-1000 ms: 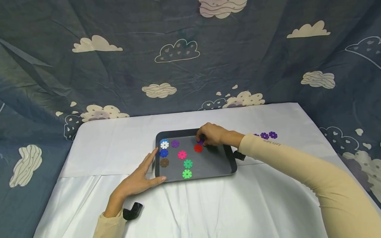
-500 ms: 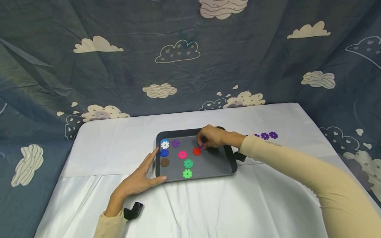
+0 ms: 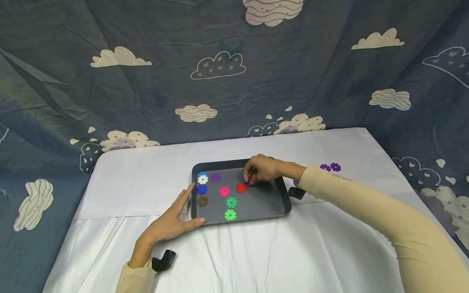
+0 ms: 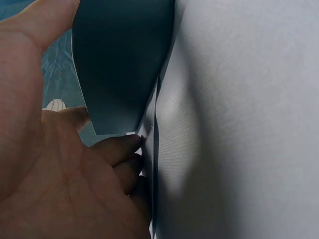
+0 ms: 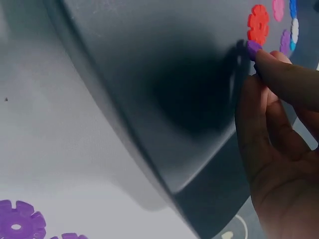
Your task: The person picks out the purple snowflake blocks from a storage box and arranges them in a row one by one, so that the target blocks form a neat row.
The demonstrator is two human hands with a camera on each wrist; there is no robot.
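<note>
My right hand [image 3: 263, 167] pinches a purple notched disc [image 5: 253, 49] between thumb and fingertips, low over the dark grey tray [image 3: 261, 205]. Right at its edge lies a red notched disc [image 3: 240, 188]; much of the purple one is hidden by the fingers. Spread around the tray's front left corner, my left hand [image 3: 168, 221] has its thumb at the front rim and its straight fingers along the left side. In the left wrist view the palm [image 4: 75, 184] faces the tray's outer wall.
On the tray lie pink [image 3: 224, 191], teal-green [image 3: 231, 202], bright green [image 3: 230, 215], brown [image 3: 202, 201], dark blue [image 3: 202, 189], white [image 3: 202, 179] and purple [image 3: 215, 178] discs. More purple discs [image 3: 335, 167] lie on the white-covered table, partly behind the right sleeve [image 3: 351, 195].
The red disc has shifted slightly left and toward the front. My right hand has moved a little with the purple disc, tucking it against the red one's edge. My left hand stays put.
</note>
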